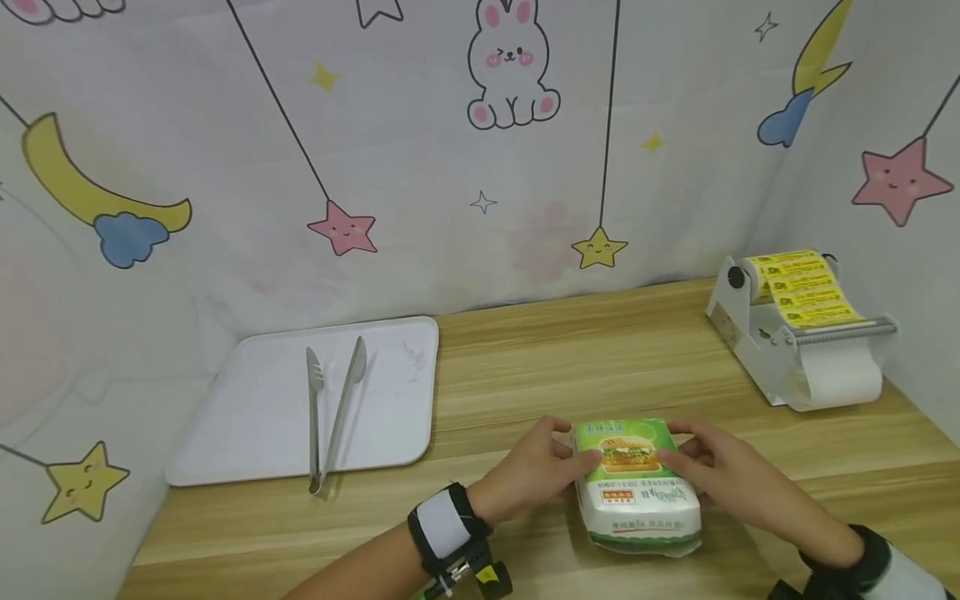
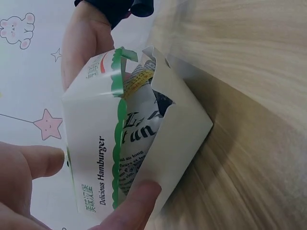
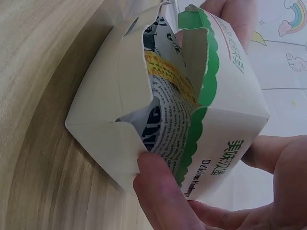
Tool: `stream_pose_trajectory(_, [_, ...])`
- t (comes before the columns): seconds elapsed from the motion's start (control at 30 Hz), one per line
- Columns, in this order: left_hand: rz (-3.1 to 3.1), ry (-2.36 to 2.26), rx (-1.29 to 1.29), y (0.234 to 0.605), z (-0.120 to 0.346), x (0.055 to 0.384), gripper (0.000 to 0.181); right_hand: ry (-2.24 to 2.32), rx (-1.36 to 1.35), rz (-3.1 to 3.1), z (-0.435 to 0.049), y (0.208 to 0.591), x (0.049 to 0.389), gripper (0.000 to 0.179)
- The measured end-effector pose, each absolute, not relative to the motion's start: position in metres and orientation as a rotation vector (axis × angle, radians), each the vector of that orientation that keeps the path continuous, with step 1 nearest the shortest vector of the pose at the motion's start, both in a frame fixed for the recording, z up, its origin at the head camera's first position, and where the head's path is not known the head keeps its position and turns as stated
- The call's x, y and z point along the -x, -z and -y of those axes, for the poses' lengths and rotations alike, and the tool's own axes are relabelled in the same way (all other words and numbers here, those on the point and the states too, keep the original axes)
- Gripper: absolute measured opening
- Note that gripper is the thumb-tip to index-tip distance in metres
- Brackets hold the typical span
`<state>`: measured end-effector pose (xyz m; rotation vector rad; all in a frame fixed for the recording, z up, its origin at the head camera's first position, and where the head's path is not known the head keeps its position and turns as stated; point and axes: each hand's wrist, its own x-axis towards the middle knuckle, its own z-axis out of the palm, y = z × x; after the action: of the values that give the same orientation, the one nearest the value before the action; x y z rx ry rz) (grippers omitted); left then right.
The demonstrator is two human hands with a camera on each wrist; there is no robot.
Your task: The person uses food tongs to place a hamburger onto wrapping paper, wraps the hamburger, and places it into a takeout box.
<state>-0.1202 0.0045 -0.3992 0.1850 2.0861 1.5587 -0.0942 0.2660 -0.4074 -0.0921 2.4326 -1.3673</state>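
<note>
A white and green hamburger box [image 1: 641, 500] of paperboard, with a burger picture on its lid, stands on the wooden table. My left hand [image 1: 532, 462] grips its left side, the thumb on the lid. On the opposite side my right hand [image 1: 723, 471] holds it likewise, thumb on the lid's edge. Both wrist views reveal a gap between the scalloped green lid edge and the lower half of the box. Through it shows a bundle in printed paper [image 3: 170, 108], crossed by a yellow label [image 3: 168, 74]. What the paper wraps is hidden.
A white tray [image 1: 255, 408] lies at the left with metal tongs [image 1: 337, 433] across it, their joined end over its front edge. At the back right stands a label dispenser [image 1: 750, 333] with a roll of yellow labels [image 1: 810, 287]. A patterned curtain [image 1: 420, 167] hangs behind the table.
</note>
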Motion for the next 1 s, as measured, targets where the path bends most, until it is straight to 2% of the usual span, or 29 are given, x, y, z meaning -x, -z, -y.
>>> stream_pose_trajectory(0.33, [-2.062, -1.594, -0.152, 0.404, -0.005, 0.117, 0.051, 1.433, 0.074, -2.366, -0.266, 0.409, 0.095, 0.066])
stream_pose_trajectory(0.6, [-2.063, -1.599, -0.171, 0.41, -0.001, 0.116, 0.053, 1.42, 0.112, -2.372, -0.265, 0.413, 0.095, 0.062])
stream_pose_trajectory(0.7, [-2.1, -1.608, -0.213, 0.416, 0.002, 0.115, 0.061, 1.403, 0.172, -2.388, -0.267, 0.416, 0.094, 0.066])
stream_pose_trajectory(0.83, [-2.145, -1.584, -0.35, 0.419, 0.005, 0.117, 0.07, 1.363, 0.365, -2.39, -0.276, 0.42, 0.092, 0.084])
stream_pose_trajectory(0.93, [-2.174, -1.582, -0.413, 0.419, 0.005, 0.117, 0.065, 1.322, 0.589, -2.374, -0.285, 0.425, 0.087, 0.108])
stream_pose_trajectory(1.0, [-2.172, -1.591, -0.403, 0.418, 0.005, 0.117, 0.063, 1.274, 0.72, -2.4, -0.287, 0.428, 0.082, 0.115])
